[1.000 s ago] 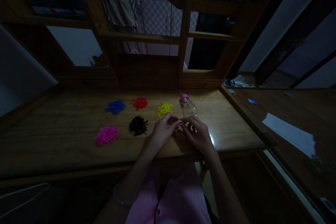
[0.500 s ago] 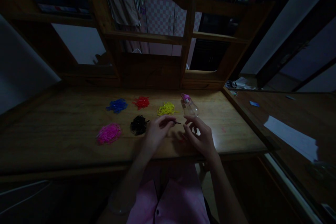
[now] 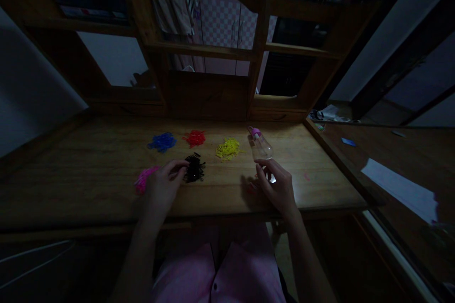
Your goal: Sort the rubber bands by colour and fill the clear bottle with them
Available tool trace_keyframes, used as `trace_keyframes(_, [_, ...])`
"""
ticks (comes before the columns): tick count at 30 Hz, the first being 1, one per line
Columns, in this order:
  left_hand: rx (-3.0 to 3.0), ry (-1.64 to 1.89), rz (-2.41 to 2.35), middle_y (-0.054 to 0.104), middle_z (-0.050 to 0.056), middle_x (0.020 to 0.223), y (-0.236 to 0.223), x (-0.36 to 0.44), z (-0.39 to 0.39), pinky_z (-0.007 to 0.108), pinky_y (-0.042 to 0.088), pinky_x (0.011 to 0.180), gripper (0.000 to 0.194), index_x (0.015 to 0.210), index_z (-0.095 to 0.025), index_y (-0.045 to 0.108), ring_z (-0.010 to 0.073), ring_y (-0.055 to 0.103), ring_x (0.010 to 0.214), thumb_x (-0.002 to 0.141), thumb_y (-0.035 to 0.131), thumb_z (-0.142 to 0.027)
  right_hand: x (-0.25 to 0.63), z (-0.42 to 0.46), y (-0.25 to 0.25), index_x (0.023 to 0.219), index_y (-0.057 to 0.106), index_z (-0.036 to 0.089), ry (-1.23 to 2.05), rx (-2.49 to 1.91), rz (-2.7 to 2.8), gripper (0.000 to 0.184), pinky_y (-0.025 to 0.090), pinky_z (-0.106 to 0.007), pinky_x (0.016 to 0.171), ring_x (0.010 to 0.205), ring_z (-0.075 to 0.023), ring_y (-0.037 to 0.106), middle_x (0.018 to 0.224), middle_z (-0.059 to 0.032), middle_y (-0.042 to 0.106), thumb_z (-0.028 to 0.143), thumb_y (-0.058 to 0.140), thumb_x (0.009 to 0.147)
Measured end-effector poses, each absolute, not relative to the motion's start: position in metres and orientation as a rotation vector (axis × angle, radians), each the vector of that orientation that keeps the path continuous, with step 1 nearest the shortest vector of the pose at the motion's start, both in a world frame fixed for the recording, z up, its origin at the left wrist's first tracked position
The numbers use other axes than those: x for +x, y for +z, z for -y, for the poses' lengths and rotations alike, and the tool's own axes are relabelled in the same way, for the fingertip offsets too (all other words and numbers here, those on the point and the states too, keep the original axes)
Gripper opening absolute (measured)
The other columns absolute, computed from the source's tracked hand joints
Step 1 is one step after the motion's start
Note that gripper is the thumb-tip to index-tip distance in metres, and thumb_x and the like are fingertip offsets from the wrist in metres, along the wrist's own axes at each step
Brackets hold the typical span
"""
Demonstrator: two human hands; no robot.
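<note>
My left hand point(image 3: 163, 187) is at the left edge of a pile of small black strips point(image 3: 195, 169), thumb and forefinger close together in a pinch. Whether a strip is between those fingertips is hidden. Partly covered by this hand lies a pile of pink strips point(image 3: 142, 181). My right hand point(image 3: 277, 183) hovers over the table with curled fingers, thumb and forefinger pressed together; what they hold, if anything, cannot be made out. Just beyond it lies a clear bulb-shaped bottle point(image 3: 263, 147) with a purple cap. A few reddish bits point(image 3: 253, 185) are under the right hand.
Piles of blue strips point(image 3: 162, 142), red strips point(image 3: 195, 138) and yellow strips point(image 3: 228, 149) lie across the wooden table point(image 3: 88, 170). A wooden shelf frame point(image 3: 206, 49) rises at the back. To the right, white paper point(image 3: 400, 189) lies on another brown surface.
My left hand has moved left, from beside the right hand with a thin dark strip, to the black pile. My right hand's fingers have closed together. The view has shifted slightly.
</note>
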State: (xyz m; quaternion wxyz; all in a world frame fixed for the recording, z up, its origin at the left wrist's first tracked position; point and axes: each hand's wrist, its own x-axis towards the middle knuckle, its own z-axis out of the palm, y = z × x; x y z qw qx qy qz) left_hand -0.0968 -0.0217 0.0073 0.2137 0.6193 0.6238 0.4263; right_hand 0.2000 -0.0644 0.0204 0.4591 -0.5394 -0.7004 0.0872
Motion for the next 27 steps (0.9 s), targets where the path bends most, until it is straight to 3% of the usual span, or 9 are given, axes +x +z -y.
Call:
trace_keyframes(14, [1.821, 1.346, -1.712, 0.069, 0.004, 0.103, 0.009, -0.1, 0.027, 0.028, 0.056, 0.071, 0.023, 0.098, -0.021, 0.069, 0.0168, 0.067, 0.08, 0.084, 0.061, -0.038, 0.203, 0.063, 0.017, 0.101, 0.065, 0.02, 0.15, -1.388, 1.691, 0.016, 0.042, -0.026, 0.066, 0.065, -0.0131, 0.057, 0.082, -0.0013, 0.064, 0.02, 0.052, 0.092])
trace_keyframes(18, [1.796, 1.41, -1.675, 0.067, 0.002, 0.096, 0.018, -0.081, 0.037, 0.026, 0.053, 0.071, 0.019, 0.096, -0.022, 0.069, 0.0154, 0.065, 0.08, 0.085, 0.062, -0.036, 0.203, 0.063, 0.016, 0.099, 0.066, 0.02, 0.132, -1.44, 1.601, 0.016, 0.043, -0.026, 0.066, 0.066, -0.0136, 0.059, 0.082, -0.0014, 0.066, 0.023, 0.051, 0.093])
trace_keyframes(24, [1.932, 1.035, -1.284, 0.064, 0.001, 0.093, 0.016, -0.008, 0.063, 0.025, 0.05, 0.07, 0.011, 0.096, -0.022, 0.068, 0.0135, 0.062, 0.077, 0.087, 0.062, -0.025, 0.205, 0.061, 0.013, 0.094, 0.067, 0.019, 0.085, -1.503, 1.435, 0.017, 0.044, -0.026, 0.065, 0.065, -0.014, 0.06, 0.078, -0.0011, 0.067, 0.028, 0.052, 0.094])
trace_keyframes(27, [1.974, 0.919, -1.207, 0.062, 0.002, 0.096, 0.009, 0.022, 0.071, 0.027, 0.05, 0.078, 0.011, 0.096, -0.022, 0.067, 0.0152, 0.062, 0.085, 0.085, 0.066, -0.022, 0.205, 0.06, 0.012, 0.092, 0.066, 0.019, 0.066, -1.506, 1.4, 0.017, 0.044, -0.026, 0.064, 0.064, -0.0141, 0.06, 0.075, -0.0009, 0.067, 0.027, 0.052, 0.093])
